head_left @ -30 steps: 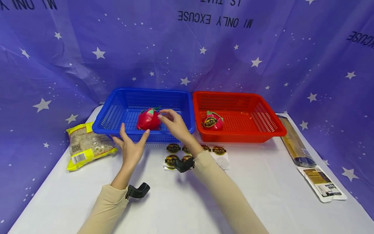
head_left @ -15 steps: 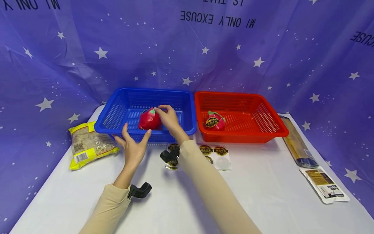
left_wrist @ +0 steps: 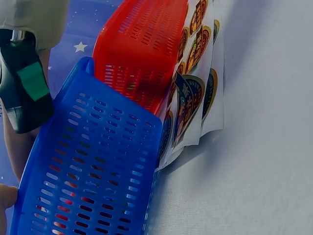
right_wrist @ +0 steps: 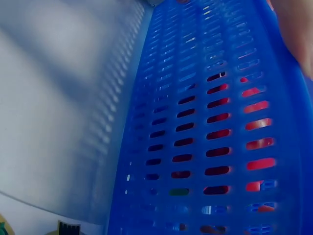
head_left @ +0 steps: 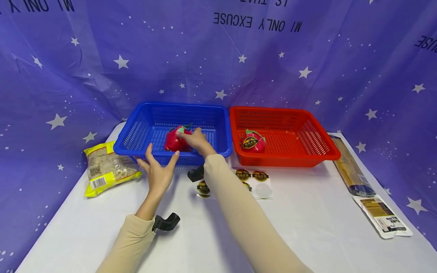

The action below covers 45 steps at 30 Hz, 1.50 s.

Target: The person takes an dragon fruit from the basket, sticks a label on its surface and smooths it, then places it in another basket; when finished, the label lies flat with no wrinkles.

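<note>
A red dragon fruit [head_left: 173, 141] with green tips lies in the blue plastic basket [head_left: 136, 152]. My right hand [head_left: 198, 141] reaches over the basket's front rim, its thumb against the upper front of the fruit. The other fingers are partly hidden at the fruit's right side. My left hand [head_left: 159, 176] is spread at the basket's front wall, thumb and index finger up by the rim. In the right wrist view, red fruit shows through the slots of the blue basket [right_wrist: 205, 142].
To the right stands a red basket [head_left: 290, 159] with a labelled dragon fruit [head_left: 257, 144]. Sheets of round stickers [head_left: 263, 187] lie in front, partly under the right sleeve. A yellow-edged bag [head_left: 112, 167] is at left; a long package [head_left: 351, 167] and flat pouches [head_left: 382, 216] at right.
My right hand has moved from the fruit's right side across its top, and its thumb now lies on the front. The left hand and the fruit stay in place; the view shifts slightly.
</note>
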Tool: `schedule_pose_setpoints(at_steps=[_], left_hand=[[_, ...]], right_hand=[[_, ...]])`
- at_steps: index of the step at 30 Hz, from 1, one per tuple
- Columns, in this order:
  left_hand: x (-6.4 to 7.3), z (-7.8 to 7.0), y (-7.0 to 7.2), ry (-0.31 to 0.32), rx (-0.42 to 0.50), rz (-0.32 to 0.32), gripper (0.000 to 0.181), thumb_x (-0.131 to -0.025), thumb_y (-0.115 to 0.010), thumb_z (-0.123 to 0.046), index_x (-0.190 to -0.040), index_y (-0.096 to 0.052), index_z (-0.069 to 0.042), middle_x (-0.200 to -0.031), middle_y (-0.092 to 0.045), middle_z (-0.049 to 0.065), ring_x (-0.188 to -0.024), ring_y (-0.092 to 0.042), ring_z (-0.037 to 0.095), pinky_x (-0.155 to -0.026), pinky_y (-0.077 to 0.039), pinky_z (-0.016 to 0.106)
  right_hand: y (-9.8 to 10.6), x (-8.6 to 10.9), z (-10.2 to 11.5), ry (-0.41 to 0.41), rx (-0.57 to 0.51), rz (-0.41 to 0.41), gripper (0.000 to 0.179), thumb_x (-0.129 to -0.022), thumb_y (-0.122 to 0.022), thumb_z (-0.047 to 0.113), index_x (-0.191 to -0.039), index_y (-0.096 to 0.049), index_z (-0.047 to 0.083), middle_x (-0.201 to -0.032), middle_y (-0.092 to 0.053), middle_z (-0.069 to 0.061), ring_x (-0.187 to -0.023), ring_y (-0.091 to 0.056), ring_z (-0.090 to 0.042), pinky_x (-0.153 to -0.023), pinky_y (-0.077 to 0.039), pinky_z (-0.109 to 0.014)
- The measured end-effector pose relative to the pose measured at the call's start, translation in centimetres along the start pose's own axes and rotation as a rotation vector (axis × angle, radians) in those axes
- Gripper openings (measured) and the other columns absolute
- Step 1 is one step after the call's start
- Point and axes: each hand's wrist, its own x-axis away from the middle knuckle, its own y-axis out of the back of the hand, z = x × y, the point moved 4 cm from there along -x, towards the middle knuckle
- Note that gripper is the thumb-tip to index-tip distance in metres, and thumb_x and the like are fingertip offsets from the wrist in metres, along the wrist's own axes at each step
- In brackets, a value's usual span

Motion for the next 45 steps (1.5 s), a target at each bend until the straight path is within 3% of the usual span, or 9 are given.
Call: schedule_pose_setpoints(at_steps=[6, 12, 19, 27, 32, 37, 40, 45], left_hand=[[0.0, 0.1, 0.0, -0.006, -0.003, -0.003, 0.093, -0.071, -0.062, -0.062, -0.142, -0.008, -0.037, -0.146, 0.027, 0.016, -0.138, 0.006, 0.038, -0.105, -0.022, 0.059], [-0.1, 0.0, 0.1, -0.023, -0.011, -0.019, 0.093, -0.071, -0.063, -0.061, -0.142, -0.011, -0.032, -0.147, 0.024, 0.018, -0.138, 0.002, 0.040, -0.104, -0.024, 0.059], [0.0, 0.1, 0.1, -0.017, -0.015, -0.022, 0.091, -0.071, -0.062, -0.062, -0.142, -0.011, -0.034, -0.147, 0.023, 0.017, -0.138, 0.002, 0.040, -0.103, -0.025, 0.058], [-0.1, 0.0, 0.1, -0.018, -0.010, -0.029, 0.091, -0.071, -0.063, -0.061, -0.142, -0.012, -0.033, -0.147, 0.024, 0.017, -0.138, 0.004, 0.039, -0.105, -0.022, 0.058], [0.0, -0.1, 0.1, -0.022, -0.010, -0.036, 0.091, -0.071, -0.064, -0.059, -0.141, -0.013, -0.033, -0.147, 0.022, 0.018, -0.138, 0.004, 0.038, -0.106, -0.021, 0.058], [0.0, -0.1, 0.1, -0.030, -0.013, -0.048, 0.090, -0.071, -0.065, -0.059, -0.141, -0.015, -0.033, -0.147, 0.021, 0.020, -0.138, -0.001, 0.041, -0.105, -0.023, 0.057], [0.0, -0.2, 0.1, -0.032, -0.013, -0.050, 0.090, -0.071, -0.065, -0.059, -0.141, -0.015, -0.033, -0.147, 0.021, 0.020, -0.137, -0.003, 0.042, -0.104, -0.024, 0.057], [0.0, -0.2, 0.1, -0.020, -0.019, -0.043, 0.091, -0.071, -0.065, -0.059, -0.141, -0.014, -0.033, -0.147, 0.022, 0.020, -0.137, -0.004, 0.043, -0.104, -0.024, 0.058]], right_hand=[[-0.6, -0.1, -0.2, -0.055, 0.053, 0.048, 0.090, -0.084, -0.054, 0.051, -0.144, -0.007, 0.002, -0.141, -0.035, -0.019, -0.129, -0.037, -0.031, -0.103, -0.036, -0.043], [-1.1, -0.1, 0.1, -0.055, 0.114, 0.105, 0.088, -0.084, -0.054, 0.050, -0.141, -0.013, -0.002, -0.135, -0.042, -0.019, -0.125, -0.042, -0.029, -0.104, -0.035, -0.038], [-1.6, -0.3, 0.1, -0.084, 0.116, 0.143, 0.088, -0.084, -0.053, 0.053, -0.141, -0.012, 0.000, -0.134, -0.041, -0.017, -0.124, -0.041, -0.027, -0.105, -0.035, -0.036], [-1.6, -0.3, 0.4, -0.108, 0.044, 0.160, 0.085, -0.083, -0.055, 0.052, -0.139, -0.018, 0.000, -0.129, -0.044, -0.013, -0.115, -0.046, -0.021, -0.101, -0.039, -0.032], [-1.6, -0.3, 0.2, -0.126, -0.050, 0.169, 0.075, -0.083, -0.056, 0.052, -0.132, -0.032, 0.000, -0.120, -0.052, -0.011, -0.103, -0.053, -0.020, -0.093, -0.045, -0.030], [-1.7, -0.9, -0.1, -0.127, -0.098, 0.122, 0.068, -0.080, -0.058, 0.052, -0.123, -0.043, 0.000, -0.108, -0.058, -0.009, -0.092, -0.059, -0.019, -0.080, -0.051, -0.028], [-1.8, -1.2, -0.2, -0.126, -0.122, 0.117, 0.066, -0.082, -0.056, 0.048, -0.124, -0.043, 0.000, -0.109, -0.058, -0.010, -0.093, -0.059, -0.020, -0.079, -0.051, -0.029], [-1.5, -1.3, -0.2, -0.150, -0.186, 0.175, 0.058, -0.085, -0.053, 0.038, -0.127, -0.043, 0.001, -0.121, -0.054, -0.014, -0.106, -0.056, -0.025, -0.088, -0.048, -0.034]])
